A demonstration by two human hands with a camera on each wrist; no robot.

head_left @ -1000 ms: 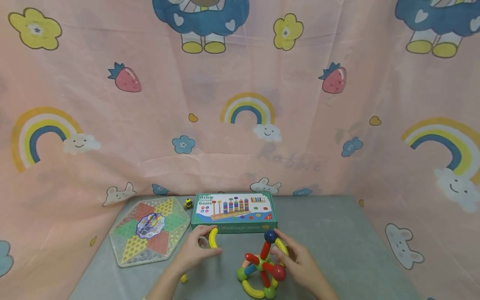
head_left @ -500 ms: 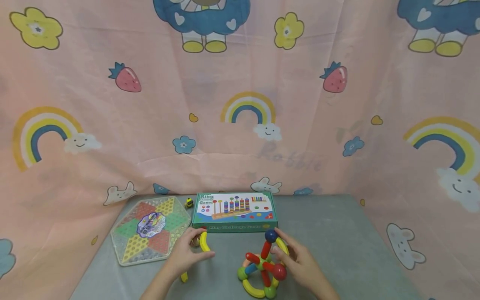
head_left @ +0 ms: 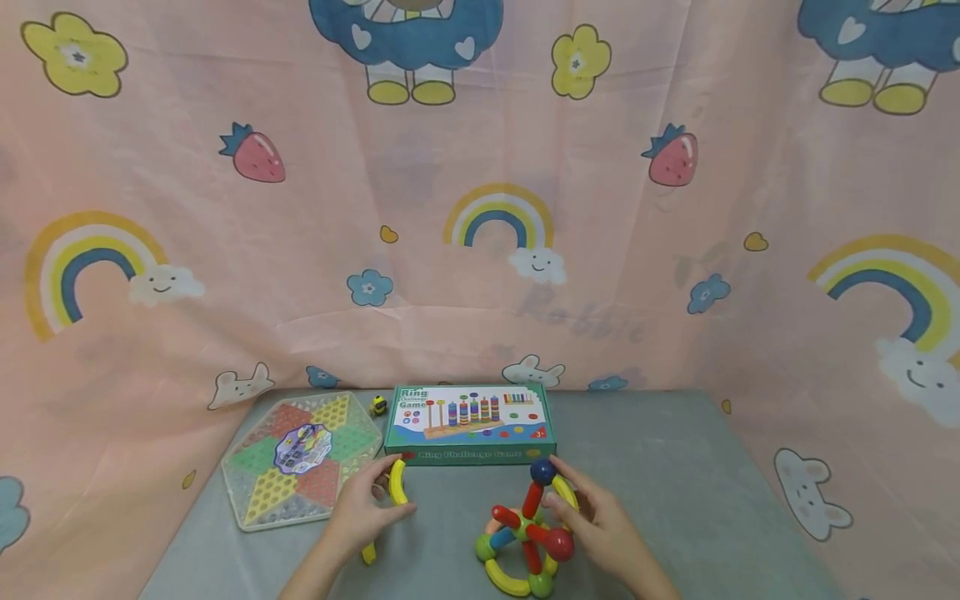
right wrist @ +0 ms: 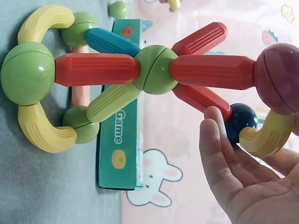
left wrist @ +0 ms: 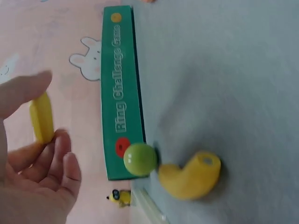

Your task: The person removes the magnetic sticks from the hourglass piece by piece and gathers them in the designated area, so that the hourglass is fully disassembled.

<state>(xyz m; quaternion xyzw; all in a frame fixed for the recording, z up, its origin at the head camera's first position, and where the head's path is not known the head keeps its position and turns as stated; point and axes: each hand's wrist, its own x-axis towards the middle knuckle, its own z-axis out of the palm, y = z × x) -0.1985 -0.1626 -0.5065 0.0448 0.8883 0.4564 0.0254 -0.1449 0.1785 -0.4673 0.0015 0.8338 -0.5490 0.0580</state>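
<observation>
My left hand (head_left: 360, 507) pinches a curved yellow stick (head_left: 397, 482) between thumb and fingertips, raised above the table; the left wrist view shows the yellow stick (left wrist: 43, 119) held at its two ends. Over to the right, my right hand (head_left: 603, 521) holds a ball-and-stick toy structure by its upper right part. There the fingers meet a dark blue ball (right wrist: 241, 122) and a curved yellow stick (right wrist: 268, 133). Red sticks, a blue stick and a light green one spread from the structure's central green ball (right wrist: 159, 70). A red ball (head_left: 559, 544) ends one red stick.
A green Ring Challenge Game box (head_left: 470, 454) lies behind the hands. Left of it are a hexagonal checkers board (head_left: 255, 500) and a small bee toy (head_left: 378, 405). A loose curved yellow piece (left wrist: 194, 177) and a green ball (left wrist: 140, 159) sit near the left hand.
My left hand has moved left, away from the structure, carrying the curved yellow stick. The right hand and the structure have stayed nearly still.
</observation>
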